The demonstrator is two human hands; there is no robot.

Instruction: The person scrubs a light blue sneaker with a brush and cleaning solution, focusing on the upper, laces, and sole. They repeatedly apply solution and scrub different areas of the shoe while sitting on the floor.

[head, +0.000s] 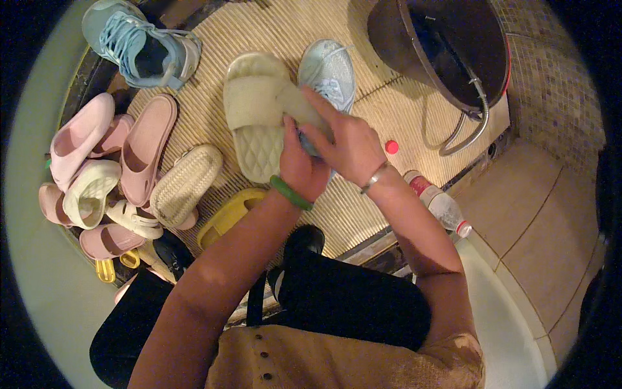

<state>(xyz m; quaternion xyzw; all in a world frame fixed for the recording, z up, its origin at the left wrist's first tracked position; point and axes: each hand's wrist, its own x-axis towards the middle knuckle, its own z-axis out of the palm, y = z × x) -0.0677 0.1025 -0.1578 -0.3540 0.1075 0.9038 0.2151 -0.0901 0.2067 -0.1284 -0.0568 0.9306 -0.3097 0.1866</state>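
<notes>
A pale green slide sandal [257, 146] with a quilted insole lies before me, toe away from me. A pale green, rounded piece [303, 109] overlaps its strap at the right; whether it belongs to this sandal or another one is unclear. My left hand [306, 170], below a green bangle, holds the lower end of this piece, thumb up. My right hand [350, 141], with a silver bangle, grips its right side, fingers along the edge. Something blue shows partly beneath my hands. A light blue sneaker [328, 73] stands just behind them.
Pink clogs [148, 150], a woven-pattern sole [187, 185] and more slippers pile up at the left. A blue sneaker [141, 53] is upper left, a yellow slide [223, 219] near my forearm. A dark bucket [393, 44] with a metal hose [478, 126], red cap [391, 147] and plastic bottle [437, 204] are right.
</notes>
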